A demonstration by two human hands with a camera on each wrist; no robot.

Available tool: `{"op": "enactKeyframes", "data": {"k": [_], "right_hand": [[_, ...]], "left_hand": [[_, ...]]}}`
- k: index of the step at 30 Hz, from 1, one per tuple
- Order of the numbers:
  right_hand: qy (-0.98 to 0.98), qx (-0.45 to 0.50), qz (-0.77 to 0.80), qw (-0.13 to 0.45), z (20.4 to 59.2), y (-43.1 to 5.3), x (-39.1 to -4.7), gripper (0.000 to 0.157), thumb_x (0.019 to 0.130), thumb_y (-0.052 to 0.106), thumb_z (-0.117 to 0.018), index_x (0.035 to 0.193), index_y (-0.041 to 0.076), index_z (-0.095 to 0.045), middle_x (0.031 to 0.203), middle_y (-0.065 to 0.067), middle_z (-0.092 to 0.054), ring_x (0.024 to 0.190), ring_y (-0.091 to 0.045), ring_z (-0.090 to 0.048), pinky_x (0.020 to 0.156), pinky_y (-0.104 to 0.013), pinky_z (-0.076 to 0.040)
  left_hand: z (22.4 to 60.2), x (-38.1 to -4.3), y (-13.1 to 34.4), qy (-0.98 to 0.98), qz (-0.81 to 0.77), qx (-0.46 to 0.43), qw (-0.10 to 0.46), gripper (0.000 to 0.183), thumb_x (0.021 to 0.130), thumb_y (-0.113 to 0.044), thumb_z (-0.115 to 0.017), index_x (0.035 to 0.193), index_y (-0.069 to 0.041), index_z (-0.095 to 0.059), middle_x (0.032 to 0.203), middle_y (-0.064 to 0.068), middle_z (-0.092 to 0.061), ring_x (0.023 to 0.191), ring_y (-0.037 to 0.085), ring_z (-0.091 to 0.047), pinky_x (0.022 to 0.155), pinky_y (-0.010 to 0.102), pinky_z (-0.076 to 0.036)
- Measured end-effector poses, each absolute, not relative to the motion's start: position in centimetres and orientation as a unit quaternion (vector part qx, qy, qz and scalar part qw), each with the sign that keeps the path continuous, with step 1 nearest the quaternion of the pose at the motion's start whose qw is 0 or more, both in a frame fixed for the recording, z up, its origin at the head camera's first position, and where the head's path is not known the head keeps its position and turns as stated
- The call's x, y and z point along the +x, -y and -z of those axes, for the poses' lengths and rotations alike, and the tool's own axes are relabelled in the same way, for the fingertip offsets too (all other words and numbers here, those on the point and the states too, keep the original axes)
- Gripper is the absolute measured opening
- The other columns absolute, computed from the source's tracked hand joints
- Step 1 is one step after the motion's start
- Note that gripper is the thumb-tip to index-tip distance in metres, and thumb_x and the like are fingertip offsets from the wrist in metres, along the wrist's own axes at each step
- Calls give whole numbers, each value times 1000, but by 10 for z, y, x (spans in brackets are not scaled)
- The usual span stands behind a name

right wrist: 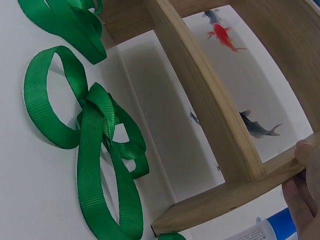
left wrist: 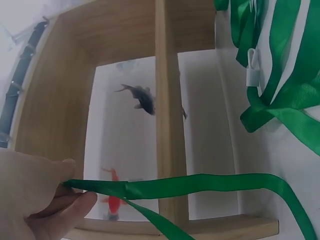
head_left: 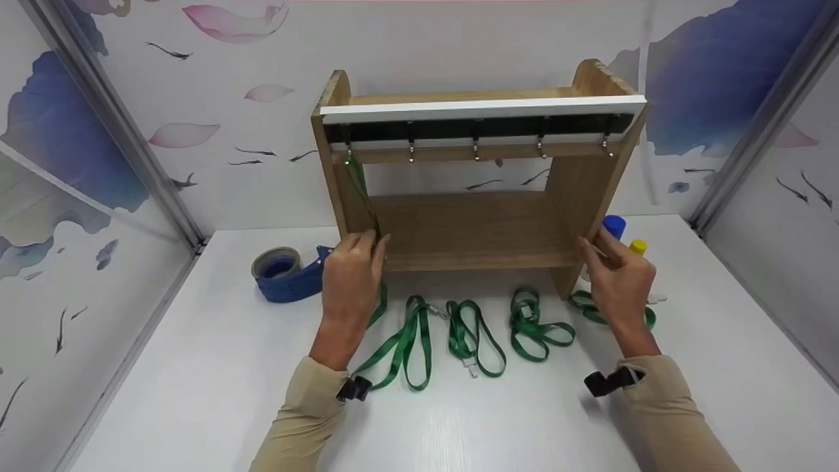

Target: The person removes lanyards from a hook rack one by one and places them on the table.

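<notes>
A small wooden shelf (head_left: pixel 459 226) stands upright, with a row of metal hooks on a black strip (head_left: pixel 442 129) along its upper front. My left hand (head_left: pixel 351 278) is at its left side panel and pinches a green lanyard (left wrist: pixel 205 184) between thumb and fingers. The lanyard's upper part runs up to the leftmost hook (head_left: pixel 348 154), and the rest trails down to the table. My right hand (head_left: pixel 623 278) grips the front edge of the right side panel (right wrist: pixel 212 202), thumb on one face and fingers on the other.
Several looped green lanyards (head_left: pixel 406 344) lie in a row on the white table (head_left: pixel 472 432) before the shelf. A blue tape dispenser (head_left: pixel 292 283) sits to the left. Blue-capped (head_left: pixel 614 226) and yellow-capped (head_left: pixel 638 246) containers stand behind the right hand. Patterned panels surround the table.
</notes>
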State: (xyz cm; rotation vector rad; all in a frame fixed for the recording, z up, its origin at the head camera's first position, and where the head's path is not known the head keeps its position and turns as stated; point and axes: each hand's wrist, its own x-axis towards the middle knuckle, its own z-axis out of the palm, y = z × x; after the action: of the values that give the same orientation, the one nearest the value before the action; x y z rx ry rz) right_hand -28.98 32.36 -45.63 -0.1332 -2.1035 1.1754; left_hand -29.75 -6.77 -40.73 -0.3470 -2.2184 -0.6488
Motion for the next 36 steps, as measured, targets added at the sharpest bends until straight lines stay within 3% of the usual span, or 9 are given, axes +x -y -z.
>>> {"op": "enactKeyframes", "data": {"k": [8, 14, 18, 23, 27, 36], "right_hand": [[816, -52, -449, 361, 457, -324, -290, 48, 103, 36, -75, 148, 25, -65, 144, 6, -70, 131, -23, -72, 93, -20, -60], [816, -49, -447, 362, 458, -324, -290, 49, 104, 33, -75, 149, 21, -65, 144, 2, -71, 130, -27, -72, 91, -15, -58], [815, -52, -447, 365, 459, -325, -289, 49, 103, 35, -75, 149, 21, -65, 144, 2, -71, 130, -26, -72, 93, -15, -58], [813, -60, -450, 364, 457, -324, -289, 49, 102, 41, -75, 148, 26, -66, 143, 5, -71, 130, -23, -72, 94, -18, -59], [813, -64, -453, 361, 457, -324, -289, 48, 102, 41, -75, 147, 27, -66, 143, 6, -71, 131, -23, -72, 93, -18, -59], [809, -61, -462, 359, 458, -324, -291, 46, 101, 41, -77, 146, 33, -67, 144, 8, -70, 131, -22, -72, 92, -17, -59]], "left_hand": [[405, -295, 79, 872, 271, -133, 385, 19, 100, -1, -76, 118, 2, -81, 112, 20, -75, 104, 34, -78, 90, 42, -68], [389, -291, 97, 823, 328, -153, 438, 22, 99, 4, -74, 120, 2, -79, 108, 20, -75, 102, 33, -78, 88, 43, -69], [373, -286, 106, 765, 388, -178, 482, 26, 99, 4, -74, 124, -2, -78, 105, 18, -75, 99, 28, -78, 86, 40, -69], [356, -281, 115, 721, 416, -201, 516, 20, 99, 3, -74, 110, -10, -85, 95, 11, -75, 92, 22, -77, 87, 27, -67], [350, -278, 119, 708, 449, -220, 499, 23, 98, 5, -73, 106, -12, -87, 96, 10, -76, 92, 21, -78, 88, 20, -64], [350, -279, 128, 722, 497, -227, 426, 22, 99, 2, -72, 109, -12, -86, 107, 4, -81, 100, 17, -79, 86, 22, -65]]}}
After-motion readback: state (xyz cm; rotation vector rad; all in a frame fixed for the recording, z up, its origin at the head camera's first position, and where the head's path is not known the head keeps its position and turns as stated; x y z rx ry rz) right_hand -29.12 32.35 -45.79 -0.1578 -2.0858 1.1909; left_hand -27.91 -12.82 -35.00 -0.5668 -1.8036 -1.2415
